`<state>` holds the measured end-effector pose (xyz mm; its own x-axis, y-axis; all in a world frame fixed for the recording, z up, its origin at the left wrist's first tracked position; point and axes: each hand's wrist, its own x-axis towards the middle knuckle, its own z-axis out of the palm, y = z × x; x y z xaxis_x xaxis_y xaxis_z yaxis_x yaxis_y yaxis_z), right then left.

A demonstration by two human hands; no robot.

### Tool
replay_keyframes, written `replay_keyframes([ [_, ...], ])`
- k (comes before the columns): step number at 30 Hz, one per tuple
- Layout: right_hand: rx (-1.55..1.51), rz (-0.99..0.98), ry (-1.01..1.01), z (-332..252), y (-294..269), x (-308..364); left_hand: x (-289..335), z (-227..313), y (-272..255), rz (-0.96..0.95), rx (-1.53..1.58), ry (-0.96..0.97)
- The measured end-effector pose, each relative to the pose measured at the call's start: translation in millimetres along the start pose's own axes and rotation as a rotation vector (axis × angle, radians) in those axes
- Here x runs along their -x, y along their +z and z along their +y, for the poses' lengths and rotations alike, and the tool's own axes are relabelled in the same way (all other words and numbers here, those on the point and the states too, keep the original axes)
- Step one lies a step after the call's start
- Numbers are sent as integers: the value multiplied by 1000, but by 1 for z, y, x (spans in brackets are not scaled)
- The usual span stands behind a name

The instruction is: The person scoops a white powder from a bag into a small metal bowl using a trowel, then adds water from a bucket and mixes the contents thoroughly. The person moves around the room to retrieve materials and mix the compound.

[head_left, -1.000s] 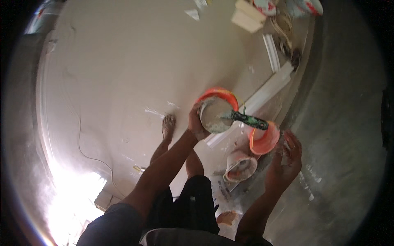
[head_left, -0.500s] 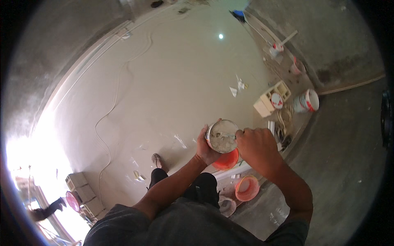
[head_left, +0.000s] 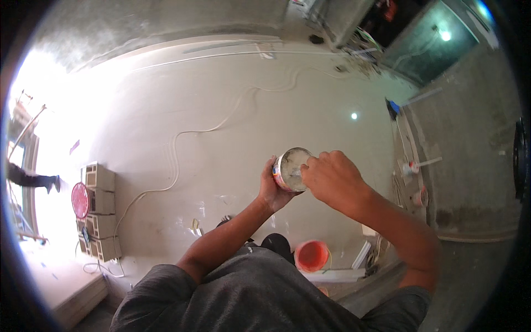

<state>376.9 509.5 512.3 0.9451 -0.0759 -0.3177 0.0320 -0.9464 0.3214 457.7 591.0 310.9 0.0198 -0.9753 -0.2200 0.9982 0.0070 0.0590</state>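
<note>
Mid-frame, the left hand has its fingers wrapped around a small round tub of pale paste. The right hand, fingers curled over the rim, seems to be working the contents; any tool is hidden. Stirring looks underway; next needs a steady tub.

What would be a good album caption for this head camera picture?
Left hand holds a small round tub while the right hand reaches into it, above a dusty concrete floor.

Open floor lies beyond the hands; an orange bucket and stacked blocks crowd the near edge
</note>
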Motion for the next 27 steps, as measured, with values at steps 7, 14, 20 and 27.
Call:
replay_keyframes([
  [7, 301, 337, -429, 12, -100, -155, 33, 142, 7, 28, 73, 185],
  [14, 309, 251, -445, 43, -129, -363, 20, 277, -4, 48, 186, 417],
  [20, 205, -22, -416, 56, -141, -529, -6, 402, -39, 117, 234, 681],
  [27, 171, -390, -500, 49, -172, -686, -10, 517, -63, 222, 326, 922],
])
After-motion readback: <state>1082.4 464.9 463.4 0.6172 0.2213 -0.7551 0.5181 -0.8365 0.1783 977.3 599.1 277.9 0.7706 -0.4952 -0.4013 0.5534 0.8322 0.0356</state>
